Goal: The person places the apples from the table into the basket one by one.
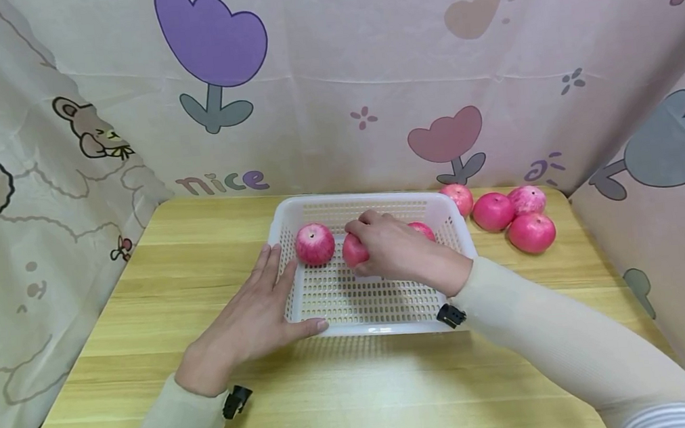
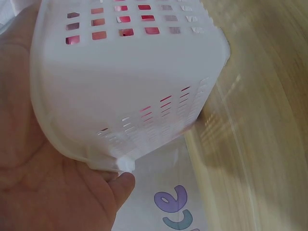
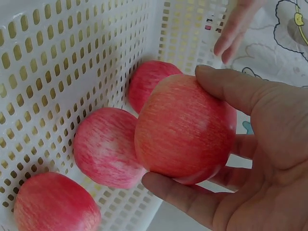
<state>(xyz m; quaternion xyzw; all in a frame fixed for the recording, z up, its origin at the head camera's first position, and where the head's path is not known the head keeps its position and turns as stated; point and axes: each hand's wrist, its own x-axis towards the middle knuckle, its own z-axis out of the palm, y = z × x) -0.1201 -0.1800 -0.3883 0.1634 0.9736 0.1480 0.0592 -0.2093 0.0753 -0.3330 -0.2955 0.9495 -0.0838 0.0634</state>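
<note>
A white perforated plastic basket point(image 1: 380, 329) stands on the wooden table. My right hand point(image 1: 403, 246) is over its inside, gripping a red apple point(image 3: 187, 127) between thumb and fingers. In the right wrist view, three other apples lie in the basket behind the held one: a far apple point(image 3: 150, 82), a middle apple point(image 3: 107, 147) and a near apple point(image 3: 55, 204). The head view shows the left apple point(image 1: 314, 243) whole and part of a right one point(image 1: 421, 229). Fingers extended, my left hand point(image 1: 250, 317) rests against the basket's left rim, its thumb at the front rim.
Several more apples point(image 1: 531, 233) sit on the table to the right of the basket, one of them touching or close to its back right corner. A printed cloth point(image 1: 318, 73) hangs behind the table and along both sides. Small black devices are on both wrists.
</note>
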